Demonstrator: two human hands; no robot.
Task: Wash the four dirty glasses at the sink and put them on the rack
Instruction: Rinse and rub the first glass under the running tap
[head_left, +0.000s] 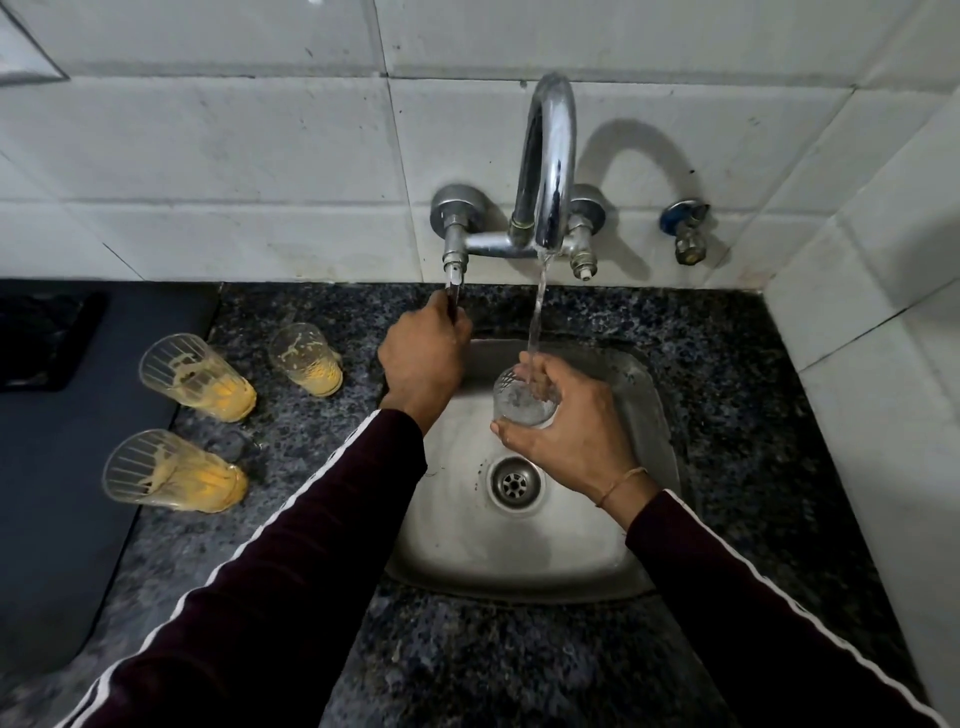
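Note:
My right hand (571, 436) holds a clear glass (522, 402) upright over the steel sink (618, 566), right under the water stream (537, 317) that runs from the chrome faucet (550, 156). The glass is filling with water. My left hand (423, 358) is closed around the left tap handle (453, 291). Three dirty glasses with yellow residue stand on the dark granite counter left of the sink: one at the back (306, 358), one further left (195, 376) and one nearer me (171, 470).
A dark mat (62, 467) covers the counter at the left, with a black tray-like edge (47, 338) at its back. A small blue-capped wall valve (685, 228) sits right of the faucet. White tiled walls close off the back and right. The sink drain (514, 483) lies below the glass.

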